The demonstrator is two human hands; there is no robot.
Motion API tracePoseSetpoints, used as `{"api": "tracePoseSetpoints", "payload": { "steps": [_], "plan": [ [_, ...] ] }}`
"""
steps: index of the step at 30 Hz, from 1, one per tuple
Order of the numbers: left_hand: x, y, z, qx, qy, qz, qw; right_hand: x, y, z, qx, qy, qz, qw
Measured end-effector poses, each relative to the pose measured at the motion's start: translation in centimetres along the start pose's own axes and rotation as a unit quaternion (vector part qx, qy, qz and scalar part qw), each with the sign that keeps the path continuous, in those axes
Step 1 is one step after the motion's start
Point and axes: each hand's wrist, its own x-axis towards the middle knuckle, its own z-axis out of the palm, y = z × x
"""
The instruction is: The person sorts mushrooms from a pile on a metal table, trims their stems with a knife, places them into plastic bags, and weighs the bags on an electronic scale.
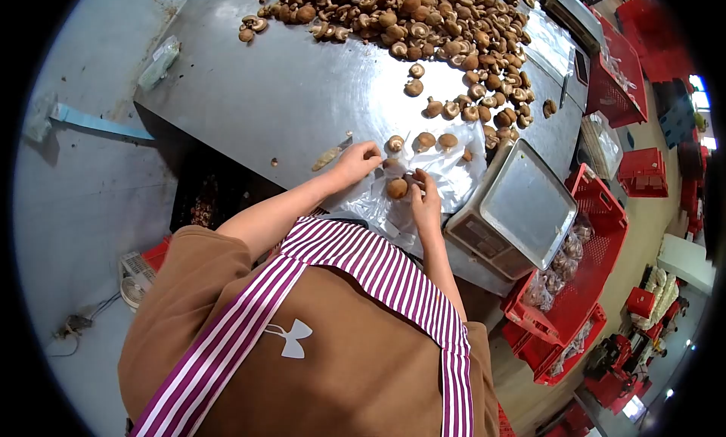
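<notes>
My left hand (358, 163) is over the near edge of the metal table, its fingers curled together beside a clear plastic bag (454, 181). What those fingers hold, if anything, is too small to make out. My right hand (426, 203) is above the bag, thumb and fingers apart, close to a round brown shiitake mushroom (397, 188). Another shiitake (392, 164) sits between the two hands. Just beyond them, several more mushrooms, among them one with a pale stem (395, 143), lie on or beside the plastic.
A big heap of shiitake mushrooms (423, 21) covers the far side of the metal table (265, 89). To the right stands a metal tray (529, 206) on a plastic bin. Beyond it, a red crate (597, 263) contains bagged mushrooms (563, 267).
</notes>
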Motion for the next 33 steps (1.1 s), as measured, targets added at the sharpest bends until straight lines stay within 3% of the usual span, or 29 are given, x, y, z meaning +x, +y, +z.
{"api": "tracePoseSetpoints", "payload": {
  "steps": [3,5,9,13,16,18,21,22,25,27,29,30,33],
  "plan": [
    [-0.8,0.1,1.4,0.053,0.057,-0.007,0.997,0.0,-0.1,-0.1,-0.041,0.007,-0.016,0.999],
    [-1.0,0.8,2.4,0.135,0.034,-0.100,0.985,-0.2,-0.3,0.0,-0.065,0.011,-0.031,0.997],
    [0.5,-2.6,3.1,0.105,0.066,-0.109,0.986,-0.7,-0.8,-0.1,-0.061,0.010,-0.010,0.998],
    [0.2,-1.0,3.2,0.105,0.041,-0.127,0.985,-1.1,0.0,-0.5,-0.040,0.033,0.006,0.999],
    [0.0,0.2,4.5,0.074,0.035,-0.113,0.990,-1.3,0.2,-0.8,-0.043,0.046,-0.004,0.998],
    [0.2,-0.5,5.4,0.090,0.033,-0.022,0.995,-1.6,0.0,-1.0,-0.030,0.047,0.004,0.998],
    [0.8,1.3,4.6,0.082,0.069,-0.045,0.993,-1.9,-1.0,-1.5,-0.024,0.061,0.007,0.998],
    [1.2,2.0,4.6,-0.055,0.110,0.064,0.990,-2.0,-1.3,-1.7,-0.031,0.074,0.004,0.997],
    [1.2,5.8,2.3,-0.164,0.044,0.079,0.982,-2.0,-2.2,-2.4,0.028,0.098,0.020,0.995],
    [1.0,8.5,0.7,-0.160,0.021,0.082,0.984,-1.8,-4.9,-3.4,0.038,0.100,0.013,0.994],
    [0.9,10.7,-0.3,-0.101,-0.020,0.122,0.987,-1.2,-7.5,-4.3,0.019,0.112,-0.092,0.989],
    [0.3,12.3,-0.7,-0.086,-0.031,0.096,0.991,-0.8,-8.4,-4.7,-0.016,0.115,-0.144,0.983],
    [0.0,14.4,-1.6,-0.085,-0.073,0.115,0.987,-0.1,-11.8,-5.3,-0.065,0.096,-0.203,0.972]
  ]
}}
